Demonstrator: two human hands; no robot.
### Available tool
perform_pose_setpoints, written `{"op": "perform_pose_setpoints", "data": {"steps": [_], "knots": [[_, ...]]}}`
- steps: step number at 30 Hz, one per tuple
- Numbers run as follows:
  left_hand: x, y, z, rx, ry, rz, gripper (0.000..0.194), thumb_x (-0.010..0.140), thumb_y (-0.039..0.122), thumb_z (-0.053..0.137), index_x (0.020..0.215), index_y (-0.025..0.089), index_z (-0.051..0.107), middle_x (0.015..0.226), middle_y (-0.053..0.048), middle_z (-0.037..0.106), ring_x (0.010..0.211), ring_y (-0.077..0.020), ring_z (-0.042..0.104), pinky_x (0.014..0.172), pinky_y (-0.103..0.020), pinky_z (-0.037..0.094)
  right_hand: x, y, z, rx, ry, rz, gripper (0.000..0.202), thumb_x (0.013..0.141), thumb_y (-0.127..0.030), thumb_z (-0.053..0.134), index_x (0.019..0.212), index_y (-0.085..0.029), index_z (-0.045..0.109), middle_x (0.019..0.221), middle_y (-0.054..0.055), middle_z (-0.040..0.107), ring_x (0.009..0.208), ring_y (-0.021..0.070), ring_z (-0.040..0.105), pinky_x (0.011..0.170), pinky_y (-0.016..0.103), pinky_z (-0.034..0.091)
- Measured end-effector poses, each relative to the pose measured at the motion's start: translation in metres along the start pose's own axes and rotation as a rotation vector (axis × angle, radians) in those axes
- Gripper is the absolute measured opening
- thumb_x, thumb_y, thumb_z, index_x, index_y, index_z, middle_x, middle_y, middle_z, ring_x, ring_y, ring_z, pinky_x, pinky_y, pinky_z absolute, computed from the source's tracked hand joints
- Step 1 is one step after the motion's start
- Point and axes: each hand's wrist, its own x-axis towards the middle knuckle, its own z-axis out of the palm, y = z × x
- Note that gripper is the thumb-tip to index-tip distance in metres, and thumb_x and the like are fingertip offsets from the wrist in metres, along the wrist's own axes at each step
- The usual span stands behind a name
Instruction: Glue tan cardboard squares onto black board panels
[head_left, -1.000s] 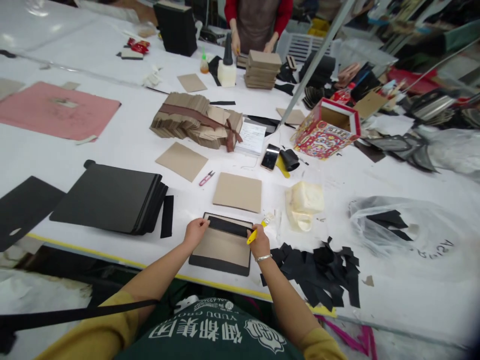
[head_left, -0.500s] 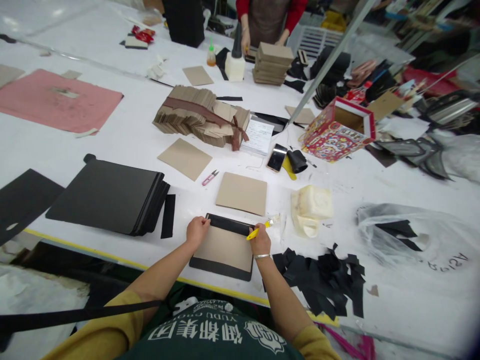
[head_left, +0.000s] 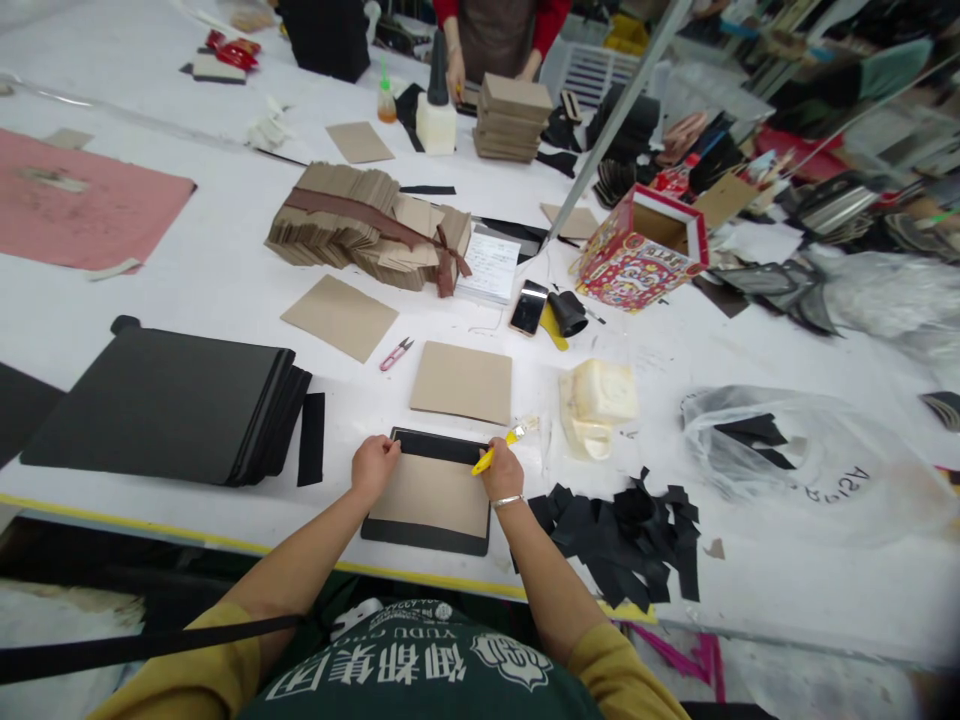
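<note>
Left hand (head_left: pixel 375 468): fingertips pinch black strip (head_left: pixel 439 447) at far left corner of black-edged beige panel (head_left: pixel 431 495), which lies flat near edge of white table (head_left: pixel 667 360). Right hand (head_left: pixel 502 474): fingers grasp yellow-handled brush (head_left: pixel 485 461) by far right corner, presumably steadying both ends; right fingertip contact obscured. Black sheet (head_left: pixel 26 410) cut off at left

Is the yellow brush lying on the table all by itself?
No, the yellow brush is held in the right hand, beside the top right corner of the black-edged board.
</note>
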Motion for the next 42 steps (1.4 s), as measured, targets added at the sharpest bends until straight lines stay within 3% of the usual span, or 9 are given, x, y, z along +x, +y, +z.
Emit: {"op": "perform_pose_setpoints", "data": {"steps": [9,22,25,27,30,32,35,38,42], "knots": [[0.002,-0.002,0.001,-0.023,0.001,-0.010,0.027,0.076,0.037,0.044,0.060,0.019,0.056,0.066,-0.002,0.057,0.065,-0.0147,0.051,0.060,-0.025,0.033,0.000,0.000,-0.002,-0.018,-0.024,-0.039,0.016,0.082,-0.025,0.046,0.093,-0.016,0.050,0.070,0.003,0.055,0.063,0.0134,0.050,0.058,0.022,0.032],[0.002,-0.001,-0.004,0.058,0.007,0.009,0.024,0.078,0.035,0.046,0.067,0.018,0.056,0.072,-0.004,0.057,0.069,-0.0157,0.053,0.064,-0.026,0.039,0.002,0.002,-0.002,-0.056,0.045,-0.025,0.023,0.080,-0.029,0.050,0.097,-0.015,0.051,0.073,0.005,0.054,0.066,0.0159,0.050,0.061,0.025,0.036],[-0.003,0.000,-0.006,0.147,0.110,0.144,0.029,0.080,0.038,0.045,0.092,0.015,0.057,0.091,-0.010,0.058,0.084,-0.0204,0.055,0.072,-0.030,0.041,-0.001,0.000,-0.010,-0.044,0.130,0.004,0.028,0.080,-0.031,0.050,0.102,-0.013,0.051,0.081,0.009,0.056,0.074,0.0190,0.051,0.066,0.029,0.039],[-0.009,0.002,-0.003,0.198,0.131,0.378,0.039,0.083,0.036,0.041,0.111,0.012,0.051,0.109,-0.015,0.055,0.104,-0.0233,0.049,0.086,-0.034,0.037,-0.006,-0.007,-0.012,0.019,0.142,-0.082,0.022,0.083,-0.024,0.044,0.101,-0.013,0.051,0.092,0.012,0.057,0.082,0.0199,0.051,0.073,0.031,0.040],[-0.020,0.008,0.008,0.265,-0.022,0.788,0.048,0.084,0.035,0.039,0.128,0.014,0.039,0.132,-0.012,0.041,0.126,-0.0229,0.029,0.103,-0.040,0.020,-0.019,-0.028,-0.003,0.137,0.055,-0.347,0.020,0.081,-0.015,0.043,0.099,-0.015,0.051,0.117,0.013,0.050,0.103,0.0215,0.046,0.085,0.036,0.039],[-0.025,0.009,0.016,0.316,-0.128,0.915,0.056,0.082,0.042,0.040,0.132,0.017,0.033,0.138,-0.010,0.033,0.130,-0.0230,0.020,0.106,-0.042,0.011,-0.027,-0.039,0.007,0.170,-0.002,-0.463,0.021,0.078,-0.016,0.047,0.099,-0.016,0.051,0.125,0.013,0.045,0.114,0.0234,0.039,0.092,0.041,0.035],[-0.027,0.005,0.025,0.363,-0.169,0.927,0.065,0.079,0.051,0.041,0.134,0.017,0.030,0.142,-0.009,0.026,0.132,-0.0239,0.014,0.106,-0.044,0.006,-0.037,-0.035,0.016,0.142,-0.002,-0.453,0.023,0.077,-0.013,0.048,0.099,-0.015,0.052,0.128,0.013,0.043,0.118,0.0243,0.036,0.095,0.045,0.032],[-0.024,0.003,0.027,0.371,-0.176,0.925,0.068,0.078,0.052,0.043,0.134,0.016,0.030,0.142,-0.010,0.023,0.132,-0.0257,0.012,0.106,-0.044,0.007,-0.043,-0.012,0.010,0.082,0.038,-0.363,0.025,0.076,-0.006,0.042,0.098,-0.014,0.052,0.127,0.014,0.044,0.117,0.0233,0.038,0.094,0.044,0.034],[-0.023,0.010,0.004,0.333,-0.182,0.889,0.060,0.081,0.046,0.043,0.132,0.016,0.034,0.140,-0.010,0.029,0.129,-0.0251,0.021,0.105,-0.044,0.014,-0.047,0.008,-0.010,0.057,0.093,-0.336,0.028,0.076,-0.003,0.038,0.098,-0.013,0.051,0.123,0.014,0.047,0.119,0.0233,0.037,0.095,0.045,0.034]]}}
